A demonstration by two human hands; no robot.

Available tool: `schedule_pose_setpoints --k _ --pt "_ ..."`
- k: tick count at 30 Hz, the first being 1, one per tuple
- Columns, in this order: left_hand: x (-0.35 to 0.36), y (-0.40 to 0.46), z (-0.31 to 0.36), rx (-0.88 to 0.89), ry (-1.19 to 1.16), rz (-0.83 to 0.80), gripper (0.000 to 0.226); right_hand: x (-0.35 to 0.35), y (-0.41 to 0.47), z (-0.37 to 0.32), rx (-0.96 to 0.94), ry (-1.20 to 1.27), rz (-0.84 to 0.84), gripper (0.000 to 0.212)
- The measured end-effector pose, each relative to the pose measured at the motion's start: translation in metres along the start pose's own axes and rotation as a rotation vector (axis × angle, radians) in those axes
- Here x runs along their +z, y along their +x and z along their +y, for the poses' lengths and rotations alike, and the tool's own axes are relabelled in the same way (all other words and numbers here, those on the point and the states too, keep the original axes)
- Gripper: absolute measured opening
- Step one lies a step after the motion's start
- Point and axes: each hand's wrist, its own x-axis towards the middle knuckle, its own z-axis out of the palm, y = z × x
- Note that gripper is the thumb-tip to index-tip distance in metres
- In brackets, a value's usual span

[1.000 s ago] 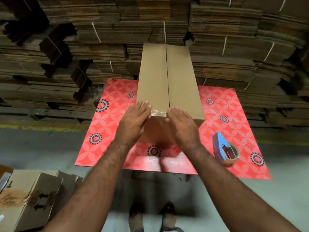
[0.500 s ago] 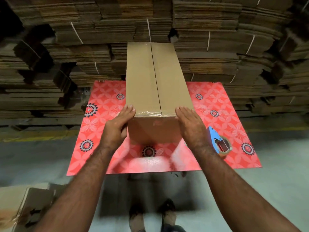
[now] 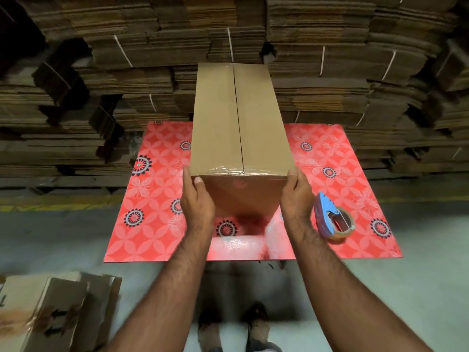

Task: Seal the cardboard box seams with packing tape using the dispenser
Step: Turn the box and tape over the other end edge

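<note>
A long brown cardboard box (image 3: pixel 236 118) stands on a red flowered table (image 3: pixel 152 199), its closed top flaps meeting in a centre seam. Clear tape wraps over its near top edge. My left hand (image 3: pixel 196 199) grips the box's near left corner, thumb on the front face. My right hand (image 3: pixel 295 196) holds the near right corner. A blue tape dispenser (image 3: pixel 330 219) with a roll of tape lies on the table just right of my right hand, untouched.
Tall stacks of flattened cardboard bundles (image 3: pixel 330 59) fill the wall behind the table. More flattened boxes (image 3: pixel 55 311) lie on the grey floor at lower left. My feet (image 3: pixel 233 331) stand below the table's near edge.
My hands slid apart from the middle of the box's near top edge out to its left and right corners, and now grip the sides. The dispenser stayed put.
</note>
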Motion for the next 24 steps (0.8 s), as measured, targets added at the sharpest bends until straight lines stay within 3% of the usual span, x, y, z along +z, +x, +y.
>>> schedule_pose_setpoints --k 2,4,8,11,15,19,22,24 --pt "-0.005 0.003 -0.008 -0.107 0.015 -0.016 0.046 -0.002 0.003 0.003 0.020 0.002 -0.063 0.040" --pt "-0.015 0.007 -0.012 -0.051 0.136 -0.065 0.053 -0.007 0.003 0.001 -0.023 -0.095 -0.087 0.050" --pt "-0.012 0.028 0.005 0.683 0.652 -0.109 0.065 0.004 -0.010 -0.015 -0.422 -0.373 -0.085 0.073" --pt "0.001 0.045 0.000 0.972 0.932 -0.229 0.061 0.024 -0.010 -0.022 -0.597 -0.502 -0.160 0.077" --pt "-0.004 0.067 -0.015 1.015 0.901 -0.288 0.058 0.023 0.004 -0.011 -0.704 -0.630 -0.176 0.066" --pt "-0.017 0.071 -0.019 1.048 0.755 -0.295 0.051 0.013 0.011 0.006 -0.795 -0.569 -0.124 0.046" --pt "-0.023 0.072 -0.019 1.025 0.662 -0.310 0.043 0.002 0.013 0.016 -0.767 -0.508 -0.098 0.041" --pt "-0.028 0.064 -0.017 0.879 0.560 -0.287 0.047 -0.013 0.012 0.015 -0.596 -0.380 -0.114 0.038"
